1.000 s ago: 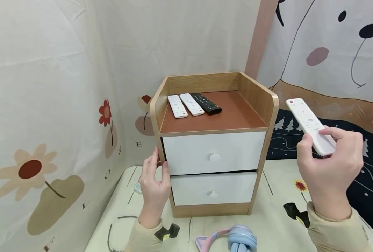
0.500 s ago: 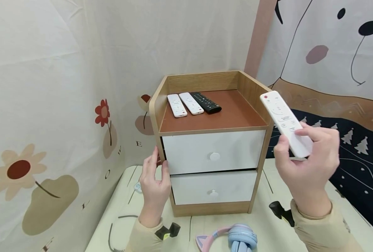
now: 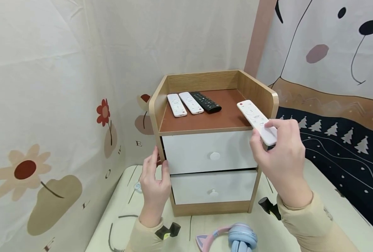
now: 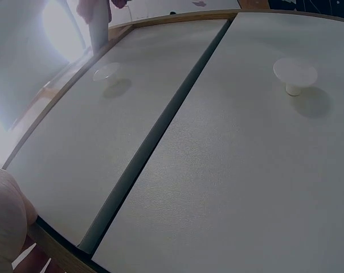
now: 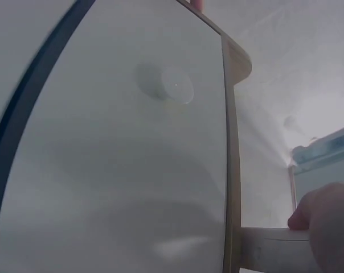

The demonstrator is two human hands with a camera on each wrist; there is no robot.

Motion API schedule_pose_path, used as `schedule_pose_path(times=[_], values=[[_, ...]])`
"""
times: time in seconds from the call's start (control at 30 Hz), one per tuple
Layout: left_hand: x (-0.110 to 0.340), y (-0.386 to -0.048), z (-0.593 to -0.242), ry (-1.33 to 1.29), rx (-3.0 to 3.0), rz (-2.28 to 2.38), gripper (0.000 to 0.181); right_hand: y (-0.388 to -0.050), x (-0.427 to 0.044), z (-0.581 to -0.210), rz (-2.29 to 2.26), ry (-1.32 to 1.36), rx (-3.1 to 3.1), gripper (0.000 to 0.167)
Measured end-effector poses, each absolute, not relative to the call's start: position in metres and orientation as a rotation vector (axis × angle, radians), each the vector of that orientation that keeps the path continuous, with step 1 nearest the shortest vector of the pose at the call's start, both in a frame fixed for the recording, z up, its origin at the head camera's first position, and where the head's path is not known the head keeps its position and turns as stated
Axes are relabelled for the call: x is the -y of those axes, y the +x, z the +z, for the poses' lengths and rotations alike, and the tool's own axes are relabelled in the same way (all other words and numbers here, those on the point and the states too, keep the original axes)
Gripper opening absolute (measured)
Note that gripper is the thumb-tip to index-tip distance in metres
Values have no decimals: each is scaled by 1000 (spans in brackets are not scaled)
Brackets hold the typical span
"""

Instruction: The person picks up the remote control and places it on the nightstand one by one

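Note:
A small wooden cabinet (image 3: 211, 209) with two white drawers stands in the middle of the head view. My left hand (image 3: 155, 185) rests on its left side, fingers fairly straight along the panel and thumb (image 4: 9, 213) near the front edge. Between thumb and fingers my right hand (image 3: 282, 155) pinches the lower end of a white remote control (image 3: 257, 120), tilted above the shelf's front right corner. On the brown shelf (image 3: 217, 120) lie two white remote controls, the left one (image 3: 177, 105) and the right one (image 3: 191, 103), next to a black remote control (image 3: 206, 102).
Raised wooden walls border the shelf at the back and sides. Round white knobs stick out from the upper drawer (image 3: 214, 156) and lower drawer (image 3: 213, 192). Blue and pink headphones (image 3: 241, 236) lie in front of the cabinet. Patterned cloth (image 3: 340, 147) hangs at the right.
My right hand has moved left with the white remote control, from beside the cabinet to over the shelf's right front, dropping lower. The left hand has stayed in place.

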State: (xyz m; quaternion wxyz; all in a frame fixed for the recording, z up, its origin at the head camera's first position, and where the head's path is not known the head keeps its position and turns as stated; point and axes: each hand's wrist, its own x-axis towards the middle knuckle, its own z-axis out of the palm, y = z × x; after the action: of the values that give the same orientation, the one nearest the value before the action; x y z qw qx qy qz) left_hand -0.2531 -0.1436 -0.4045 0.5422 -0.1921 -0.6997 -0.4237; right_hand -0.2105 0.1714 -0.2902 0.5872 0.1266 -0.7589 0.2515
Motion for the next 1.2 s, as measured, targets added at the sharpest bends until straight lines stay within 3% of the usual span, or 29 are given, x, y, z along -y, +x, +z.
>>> schedule_pose_path(times=[0.5,1.2], values=[[146,-254,-407,-473,1656,-1000,55,-221,-148,-265,467,229,2014,27],[145,-254,-402,-489,1636,-997,55,-228,-137,-220,368,318,2333,23]])
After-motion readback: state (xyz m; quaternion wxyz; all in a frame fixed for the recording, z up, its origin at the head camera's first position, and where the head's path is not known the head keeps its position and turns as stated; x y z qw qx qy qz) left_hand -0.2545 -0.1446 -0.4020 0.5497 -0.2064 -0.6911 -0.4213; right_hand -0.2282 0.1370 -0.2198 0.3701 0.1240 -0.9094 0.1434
